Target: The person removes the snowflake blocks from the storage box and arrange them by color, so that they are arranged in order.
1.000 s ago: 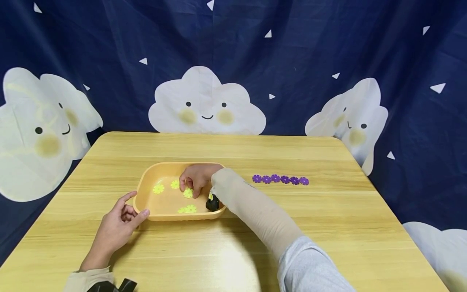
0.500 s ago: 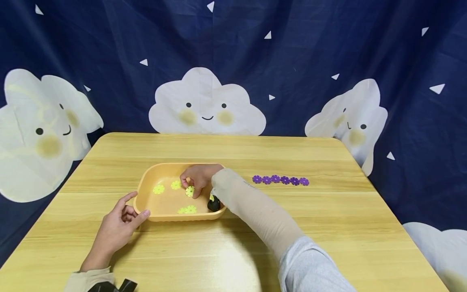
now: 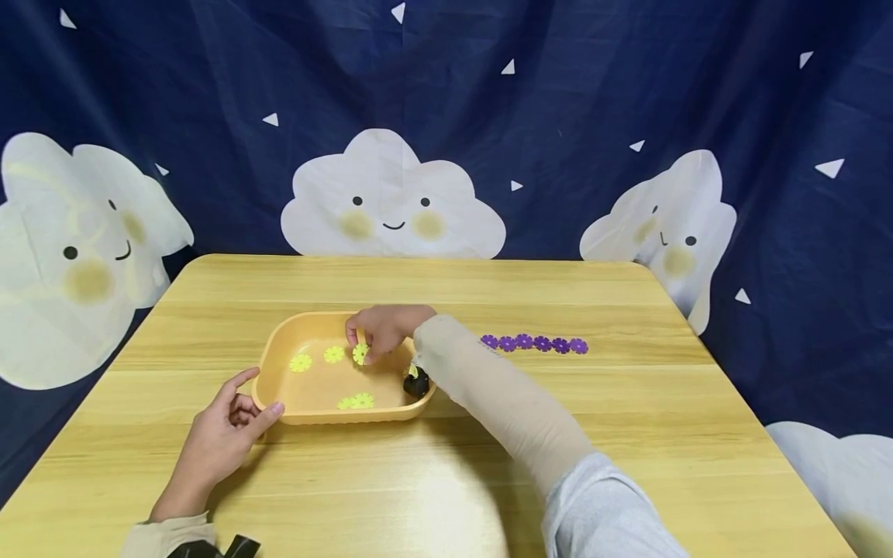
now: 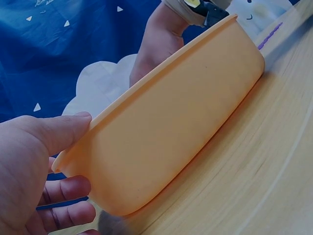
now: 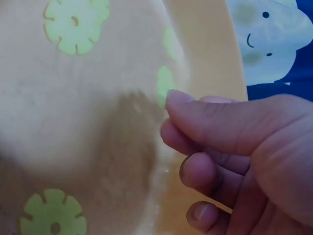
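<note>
A yellow-orange plastic tray (image 3: pixel 328 416) rests on the wooden table. My left hand (image 3: pixel 222 434) grips its left end, thumb (image 4: pixel 68 129) on the rim and fingers curled underneath outside. Inside the tray, my right hand (image 3: pixel 384 327) pinches a yellow flower-shaped disc (image 3: pixel 360 354) between thumb and forefinger, tilted and raised off the floor. In the right wrist view a thin yellow shape (image 5: pixel 165 83) shows at the thumb tip. More yellow discs lie on the tray floor: one at left (image 3: pixel 300 363), another beside it (image 3: pixel 334 354), and an overlapping pair (image 3: pixel 361 400) near the front wall.
Right of the tray, several purple flower-shaped discs (image 3: pixel 525 342) lie in a row on the table (image 3: pixel 628 434). A black wrist device (image 3: pixel 416 382) hangs over the tray's right end and hides part of it. A navy cloud-print curtain (image 3: pixel 446 85) hangs behind.
My right hand has risen slightly and shifted right and back, lifting the pinched yellow disc with it. The left hand keeps its hold on the tray.
</note>
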### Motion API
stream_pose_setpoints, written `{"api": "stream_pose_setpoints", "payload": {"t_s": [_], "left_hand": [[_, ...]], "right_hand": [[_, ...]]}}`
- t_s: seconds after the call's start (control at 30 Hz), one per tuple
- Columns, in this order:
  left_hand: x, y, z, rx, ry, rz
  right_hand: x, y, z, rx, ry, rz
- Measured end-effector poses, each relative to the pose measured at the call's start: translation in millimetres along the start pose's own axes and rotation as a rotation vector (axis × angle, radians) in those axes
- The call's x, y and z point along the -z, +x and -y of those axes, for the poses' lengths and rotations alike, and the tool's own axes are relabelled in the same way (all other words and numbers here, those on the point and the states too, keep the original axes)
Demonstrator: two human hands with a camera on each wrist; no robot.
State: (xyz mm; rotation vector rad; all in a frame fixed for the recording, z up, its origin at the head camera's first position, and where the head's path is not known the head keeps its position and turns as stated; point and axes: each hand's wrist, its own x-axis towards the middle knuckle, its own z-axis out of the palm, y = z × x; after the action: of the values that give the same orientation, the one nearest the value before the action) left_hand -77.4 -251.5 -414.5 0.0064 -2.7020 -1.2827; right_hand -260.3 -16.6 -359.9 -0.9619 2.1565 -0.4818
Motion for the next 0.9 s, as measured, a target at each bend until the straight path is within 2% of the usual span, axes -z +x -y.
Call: {"api": "stream_pose_setpoints", "payload": {"t_s": [0.1, 0.3, 0.43, 0.6, 0.9], "left_hand": [[0.1, -0.5, 0.4, 0.003, -0.001, 0.005], [0.0, 0.1, 0.5, 0.003, 0.001, 0.000], [-0.1, 0.5, 1.3, -0.001, 0.001, -0.002], [-0.2, 0.2, 2.7, -0.003, 0.000, 0.001], [-0.3, 0.1, 1.0, -0.004, -0.002, 0.002]], "right_hand": [[4, -5, 2, 0.030, -0.046, -0.012], [12, -15, 1, 0.126, -0.225, -0.068], [15, -24, -1, 0.176, -0.271, -0.102], [18, -37, -5, 0.208, -0.269, -0.125], [20, -59, -15, 0.208, -0.151, -0.180]]}}
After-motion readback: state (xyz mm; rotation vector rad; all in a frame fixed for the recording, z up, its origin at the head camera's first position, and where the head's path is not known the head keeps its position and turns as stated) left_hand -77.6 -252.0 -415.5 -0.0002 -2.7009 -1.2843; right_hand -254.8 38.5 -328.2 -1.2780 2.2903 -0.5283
